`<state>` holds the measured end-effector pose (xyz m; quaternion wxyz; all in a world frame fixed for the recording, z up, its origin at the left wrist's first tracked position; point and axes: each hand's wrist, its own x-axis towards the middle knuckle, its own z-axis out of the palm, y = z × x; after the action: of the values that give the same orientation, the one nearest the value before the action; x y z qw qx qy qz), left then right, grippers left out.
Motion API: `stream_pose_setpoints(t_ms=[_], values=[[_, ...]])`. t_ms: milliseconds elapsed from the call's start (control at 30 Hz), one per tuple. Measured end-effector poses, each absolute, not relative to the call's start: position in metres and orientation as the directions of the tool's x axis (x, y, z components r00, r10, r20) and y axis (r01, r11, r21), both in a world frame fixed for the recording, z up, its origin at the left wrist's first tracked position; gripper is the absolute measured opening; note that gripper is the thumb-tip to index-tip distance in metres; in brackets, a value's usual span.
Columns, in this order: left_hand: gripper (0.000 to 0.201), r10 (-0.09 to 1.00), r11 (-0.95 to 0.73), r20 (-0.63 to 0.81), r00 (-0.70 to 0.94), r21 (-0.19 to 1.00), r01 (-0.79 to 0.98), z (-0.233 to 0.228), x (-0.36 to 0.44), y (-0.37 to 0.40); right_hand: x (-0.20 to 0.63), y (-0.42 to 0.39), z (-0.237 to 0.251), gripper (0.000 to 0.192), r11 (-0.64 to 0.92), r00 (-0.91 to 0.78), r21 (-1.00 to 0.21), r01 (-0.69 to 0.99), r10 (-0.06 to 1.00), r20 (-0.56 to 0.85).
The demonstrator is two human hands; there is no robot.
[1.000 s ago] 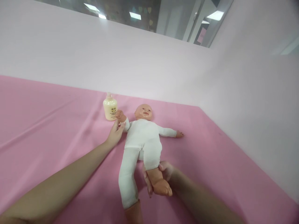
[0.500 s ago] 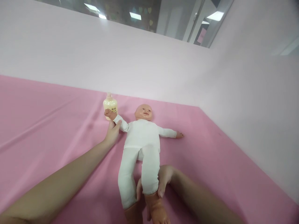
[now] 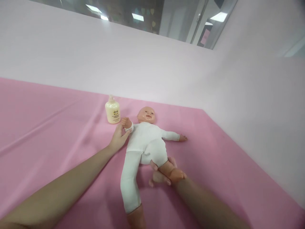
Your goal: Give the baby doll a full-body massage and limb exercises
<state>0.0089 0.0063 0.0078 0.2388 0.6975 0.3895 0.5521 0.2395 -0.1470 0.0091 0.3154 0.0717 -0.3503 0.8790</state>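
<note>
Knee now bent up, one doll [image 3: 145, 140] – two hands [image 3: 120, 136], one bottle [image 3: 112, 111]

training room, glass partition [image 3: 133, 16], ceiling lights [image 3: 220, 16]

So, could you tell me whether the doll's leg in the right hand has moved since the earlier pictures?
Yes. The right hand has pushed the doll's leg up toward its body, bending it, nearer the bottle, which has stayed put.
</note>
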Motion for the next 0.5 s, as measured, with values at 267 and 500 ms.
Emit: stream_pose_setpoints(t_ms=[267,500], values=[[0.045,0.561,-0.818,0.671,0.484,0.361,0.447,0.018,0.007,-0.008,0.239,-0.148,0.031,0.055,-0.539,-0.653,-0.551,-0.638,0.758,0.014],[0.044,0.536,-0.832,0.653,0.535,0.303,0.464,0.017,0.007,-0.006,0.238,-0.147,0.032,0.057,-0.509,-0.602,-0.603,-0.614,0.796,-0.059]])
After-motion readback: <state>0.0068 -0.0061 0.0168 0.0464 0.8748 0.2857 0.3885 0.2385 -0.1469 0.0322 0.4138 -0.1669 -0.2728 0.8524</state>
